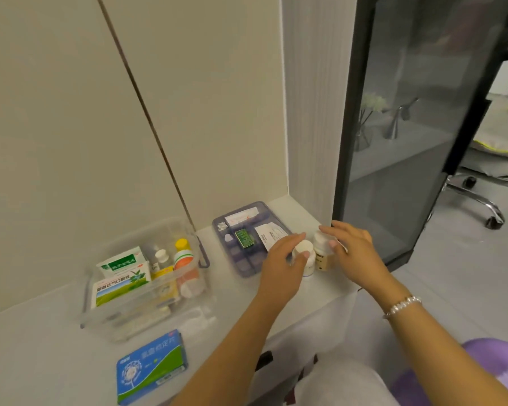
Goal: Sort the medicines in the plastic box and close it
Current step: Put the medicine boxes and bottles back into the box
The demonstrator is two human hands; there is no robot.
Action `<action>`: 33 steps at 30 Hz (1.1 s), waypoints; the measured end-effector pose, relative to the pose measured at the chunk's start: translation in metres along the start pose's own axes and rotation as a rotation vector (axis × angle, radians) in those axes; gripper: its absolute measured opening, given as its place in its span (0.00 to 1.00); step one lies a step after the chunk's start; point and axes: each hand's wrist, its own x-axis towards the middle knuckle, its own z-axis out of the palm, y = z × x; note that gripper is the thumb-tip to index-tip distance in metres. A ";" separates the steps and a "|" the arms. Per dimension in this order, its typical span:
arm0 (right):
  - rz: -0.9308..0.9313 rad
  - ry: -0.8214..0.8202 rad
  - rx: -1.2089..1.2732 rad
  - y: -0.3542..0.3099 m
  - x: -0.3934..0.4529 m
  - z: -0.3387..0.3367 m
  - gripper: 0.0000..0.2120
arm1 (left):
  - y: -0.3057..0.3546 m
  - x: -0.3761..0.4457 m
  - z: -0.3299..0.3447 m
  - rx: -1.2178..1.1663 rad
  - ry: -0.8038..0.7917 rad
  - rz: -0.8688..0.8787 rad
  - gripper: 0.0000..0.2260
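Note:
A clear plastic box (pixel 188 306) stands on the white counter and holds green-and-white medicine cartons (pixel 121 276), an orange bottle with a yellow cap (pixel 184 256) and a small white-capped bottle (pixel 161 256). To its right lies the purple compartment tray (pixel 244 268) with a green blister pack (pixel 245 238) and a folded leaflet (pixel 269 234). Two white bottles stand at the tray's right edge. My left hand (pixel 282 262) curls round the nearer white-capped bottle (pixel 309 265). My right hand (pixel 352 247) wraps the tan-labelled bottle (pixel 322 259), thumb on its side.
A blue-and-green medicine carton (pixel 151 367) lies near the counter's front edge, with small clear packets (pixel 197 320) behind it. A dark glass cabinet door (pixel 399 142) stands right of the counter's end. An office chair base (pixel 478 197) is on the floor beyond.

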 end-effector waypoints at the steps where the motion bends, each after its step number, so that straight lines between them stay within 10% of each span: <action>1: 0.005 -0.044 0.021 0.004 0.002 0.000 0.17 | -0.001 0.003 0.003 0.020 -0.011 0.008 0.15; 13: 0.039 0.023 0.268 0.011 0.008 0.014 0.14 | -0.007 0.002 0.005 0.053 0.135 -0.044 0.10; 33: -0.089 -0.279 0.842 -0.174 -0.024 0.052 0.11 | 0.031 -0.069 -0.217 -0.420 0.678 0.018 0.08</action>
